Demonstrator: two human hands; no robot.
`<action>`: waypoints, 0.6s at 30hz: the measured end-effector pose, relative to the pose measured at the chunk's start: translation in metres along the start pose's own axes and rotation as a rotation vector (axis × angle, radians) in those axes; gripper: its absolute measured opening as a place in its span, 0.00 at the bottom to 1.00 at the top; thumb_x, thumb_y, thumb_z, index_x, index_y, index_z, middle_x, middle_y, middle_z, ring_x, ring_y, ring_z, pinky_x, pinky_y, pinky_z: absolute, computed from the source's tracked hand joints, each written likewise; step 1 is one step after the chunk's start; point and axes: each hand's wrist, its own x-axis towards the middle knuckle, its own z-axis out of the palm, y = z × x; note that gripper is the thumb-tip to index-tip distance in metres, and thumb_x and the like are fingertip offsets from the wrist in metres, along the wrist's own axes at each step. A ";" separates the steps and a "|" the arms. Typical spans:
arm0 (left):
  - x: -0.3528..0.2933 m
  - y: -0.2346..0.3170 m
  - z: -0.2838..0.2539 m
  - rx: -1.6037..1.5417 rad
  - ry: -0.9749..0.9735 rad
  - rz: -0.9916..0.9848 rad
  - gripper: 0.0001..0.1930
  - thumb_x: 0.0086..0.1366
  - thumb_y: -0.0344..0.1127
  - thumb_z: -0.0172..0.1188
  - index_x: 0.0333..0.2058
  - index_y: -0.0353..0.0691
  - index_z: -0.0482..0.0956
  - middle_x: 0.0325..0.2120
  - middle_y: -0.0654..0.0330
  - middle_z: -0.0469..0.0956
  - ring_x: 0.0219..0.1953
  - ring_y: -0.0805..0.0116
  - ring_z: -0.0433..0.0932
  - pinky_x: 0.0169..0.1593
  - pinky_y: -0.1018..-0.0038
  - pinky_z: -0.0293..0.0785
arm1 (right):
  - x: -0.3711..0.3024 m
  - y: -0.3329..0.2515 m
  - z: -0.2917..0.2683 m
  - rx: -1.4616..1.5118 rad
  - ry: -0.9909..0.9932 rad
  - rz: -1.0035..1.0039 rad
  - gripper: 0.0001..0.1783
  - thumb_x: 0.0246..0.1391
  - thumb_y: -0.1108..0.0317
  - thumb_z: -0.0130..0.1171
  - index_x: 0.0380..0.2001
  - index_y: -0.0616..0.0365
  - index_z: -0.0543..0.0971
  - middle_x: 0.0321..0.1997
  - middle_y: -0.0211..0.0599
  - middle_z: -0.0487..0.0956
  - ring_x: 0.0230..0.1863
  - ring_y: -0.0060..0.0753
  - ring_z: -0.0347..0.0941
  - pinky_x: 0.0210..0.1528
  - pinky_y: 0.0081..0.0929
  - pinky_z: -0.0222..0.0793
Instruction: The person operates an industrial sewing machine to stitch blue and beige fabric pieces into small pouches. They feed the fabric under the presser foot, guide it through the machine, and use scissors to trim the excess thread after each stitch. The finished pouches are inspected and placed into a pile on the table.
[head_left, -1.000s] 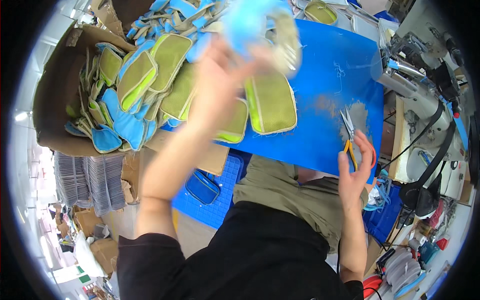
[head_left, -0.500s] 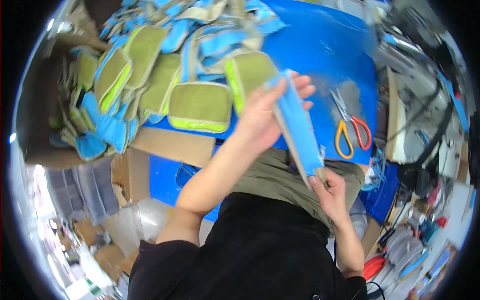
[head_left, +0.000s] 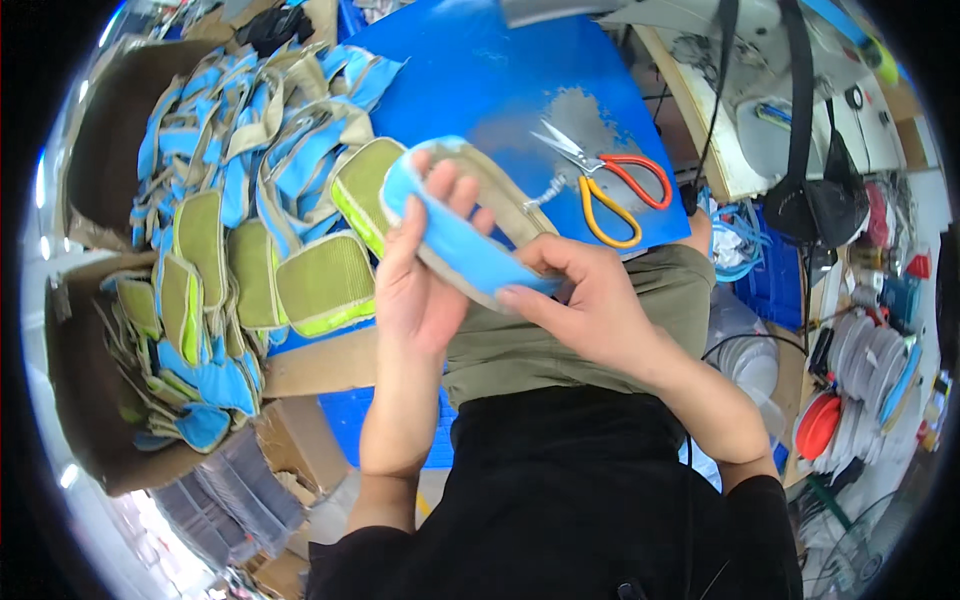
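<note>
Blue-and-beige fabric band held in both hands above the lap

The fabric band (head_left: 470,255) curves into a loop in front of the person, over the near edge of the blue tabletop (head_left: 460,70). The left hand (head_left: 425,285) holds it loosely across the palm, fingers partly extended; the right hand (head_left: 600,310) pinches its lower end between thumb and fingers. Scissors (head_left: 588,166) with one red and one yellow handle lie on the tabletop to the right, blades parted. Olive mesh pads (head_left: 327,283) with lime sides lie left of the hands, beside a heap of blue-and-beige strips (head_left: 230,165). More pads and blue pieces fill a cardboard box (head_left: 75,400) at far left.
</note>
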 end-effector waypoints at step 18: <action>0.027 0.049 -0.044 -0.179 -0.026 0.027 0.23 0.79 0.48 0.45 0.65 0.43 0.68 0.61 0.62 0.75 0.68 0.62 0.67 0.69 0.55 0.67 | -0.018 0.010 0.005 -0.353 -0.157 -0.306 0.08 0.48 0.68 0.68 0.31 0.52 0.79 0.30 0.29 0.78 0.36 0.37 0.76 0.43 0.36 0.64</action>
